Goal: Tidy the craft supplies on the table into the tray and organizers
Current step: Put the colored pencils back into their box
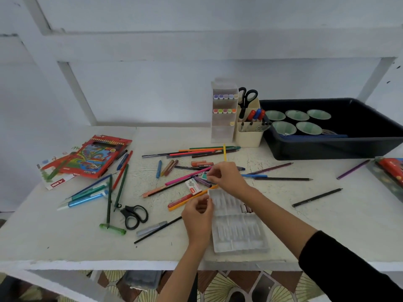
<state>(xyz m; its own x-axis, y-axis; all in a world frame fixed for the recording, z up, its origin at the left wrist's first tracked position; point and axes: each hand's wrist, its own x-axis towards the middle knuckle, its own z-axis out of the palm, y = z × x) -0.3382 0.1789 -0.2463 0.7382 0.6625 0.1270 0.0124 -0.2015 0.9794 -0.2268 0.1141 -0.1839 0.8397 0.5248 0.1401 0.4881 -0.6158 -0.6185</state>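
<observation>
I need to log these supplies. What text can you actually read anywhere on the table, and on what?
No text reads clearly.
Red pencil box: printed lettering, blurred.
White card beneath it: white letters on red patch, illegible.
Small white box: red label, too small.
Red packet at right edge: blurred.

Honestly nothing here reads cleanly; the small white box (193, 187) mid-table has a red band of print, too blurry; the red pencil pack (96, 156) has lettering, too small; the white card (57, 183) beside it shows a red logo, illegible.
</observation>
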